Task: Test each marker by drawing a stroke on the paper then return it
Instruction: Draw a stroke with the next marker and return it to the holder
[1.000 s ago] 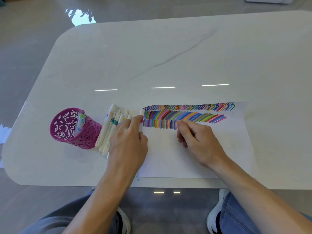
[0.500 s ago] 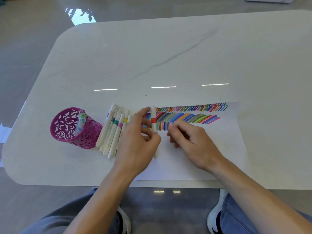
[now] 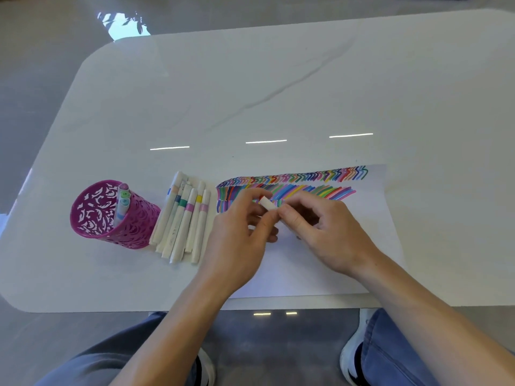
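- Left hand and right hand: bare.
- Left forearm and right forearm: bare, uncovered all the way to the bottom edge of the frame.
- Left trouser leg, lower left: grey-blue fabric.
- Right trouser leg, lower right: brighter blue denim with a visible seam.
- Left shoe and right shoe, bottom of the frame: white, with black around the opening.
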